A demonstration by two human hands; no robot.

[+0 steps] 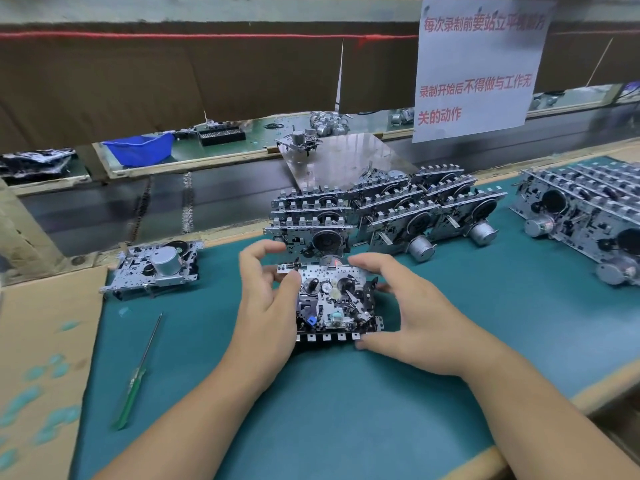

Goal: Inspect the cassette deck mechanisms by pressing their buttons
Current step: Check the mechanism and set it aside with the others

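A metal cassette deck mechanism lies on the green mat in the middle, its row of square buttons facing me. My left hand grips its left side, thumb on the top plate and fingers curled over the far edge. My right hand grips the right side, with the thumb at the rightmost button near the front corner and fingers curled over the far edge.
Stacked mechanisms stand just behind the held one, and another stack sits at the right. A single mechanism lies at the left. A green-handled screwdriver lies on the mat's left edge. A conveyor belt runs behind.
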